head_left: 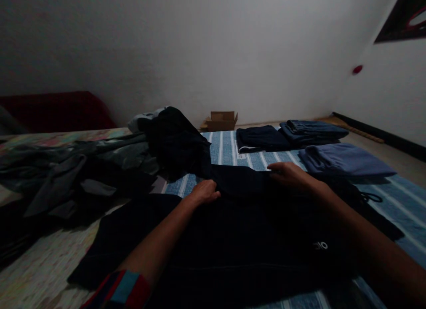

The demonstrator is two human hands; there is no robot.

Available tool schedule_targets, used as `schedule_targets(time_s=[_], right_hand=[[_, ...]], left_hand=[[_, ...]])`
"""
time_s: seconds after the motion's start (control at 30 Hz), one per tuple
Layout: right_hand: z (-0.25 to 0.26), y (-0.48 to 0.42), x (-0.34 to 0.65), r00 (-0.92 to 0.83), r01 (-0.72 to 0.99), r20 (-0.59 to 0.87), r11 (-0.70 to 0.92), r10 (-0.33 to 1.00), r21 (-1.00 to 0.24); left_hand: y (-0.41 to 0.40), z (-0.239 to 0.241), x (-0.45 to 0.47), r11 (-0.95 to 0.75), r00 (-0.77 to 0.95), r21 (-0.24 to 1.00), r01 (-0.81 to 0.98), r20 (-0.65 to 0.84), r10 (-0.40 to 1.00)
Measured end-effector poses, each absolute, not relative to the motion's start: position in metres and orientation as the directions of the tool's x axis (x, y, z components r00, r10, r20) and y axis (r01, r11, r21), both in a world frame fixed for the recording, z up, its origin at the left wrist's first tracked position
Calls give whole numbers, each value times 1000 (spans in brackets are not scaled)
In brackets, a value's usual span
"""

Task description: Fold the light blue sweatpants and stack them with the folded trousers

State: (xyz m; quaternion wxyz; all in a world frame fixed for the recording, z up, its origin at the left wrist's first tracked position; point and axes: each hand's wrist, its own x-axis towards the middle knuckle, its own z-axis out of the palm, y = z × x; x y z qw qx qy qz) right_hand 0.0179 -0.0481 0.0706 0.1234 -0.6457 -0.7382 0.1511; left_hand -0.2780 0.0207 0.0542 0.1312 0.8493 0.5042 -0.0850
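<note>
A pair of dark navy drawstring pants (246,238) lies spread in front of me, with a small white logo on the cloth and a black cord loop (372,197) at the right end. My left hand (203,192) is closed on the cloth near the middle of the far side. Farther right, my right hand (288,173) grips the far edge, its fingertips partly hidden by the dark fabric. Between the two hands, a strip of the cloth is raised or folded over. Dim light hides the finer folds.
On the left is a loose heap of grey and dark clothes (116,158). Folded navy garments (261,138), folded jeans (313,130) and a folded blue-purple garment (346,159) lie at the right on a blue striped sheet (221,147). A cardboard box (222,121) stands by the wall.
</note>
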Motion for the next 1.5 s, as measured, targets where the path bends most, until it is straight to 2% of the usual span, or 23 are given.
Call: schedule_targets(time_s=[0.2,0.4,0.57,0.7,0.83,0.93,1.07,1.2,1.37,1.5], right_hand=[[50,34,2,-159,897,-230,43,960,-439],[46,42,6,-220,866,-444,-36,868,-499],[45,37,10,-252,840,-532,-91,808,-535],[43,30,2,-274,823,-565,-114,778,-557],[55,22,8,-263,789,-480,-100,837,-606],[65,22,24,-212,787,-307,-24,928,-616],[62,26,34,-81,895,-7,69,997,-440],[45,29,27,-2,942,46,17,999,-337],[42,36,26,223,954,196,-172,955,-247],[43,36,26,267,964,302,-256,915,-79]], left_hand=[[31,47,-281,-368,483,344,864,-357,800],[34,40,-282,-295,507,500,814,-364,782],[32,40,-281,-259,532,593,762,-346,773],[32,39,-279,-255,537,621,741,-320,781],[38,37,-278,-282,520,618,734,-244,819],[43,34,-280,-315,519,624,715,-171,838],[48,23,-280,-334,504,608,720,-128,854],[51,17,-278,-336,525,588,736,-181,831],[53,25,-274,-353,544,550,757,-232,806],[53,28,-269,-368,554,537,759,-236,798]])
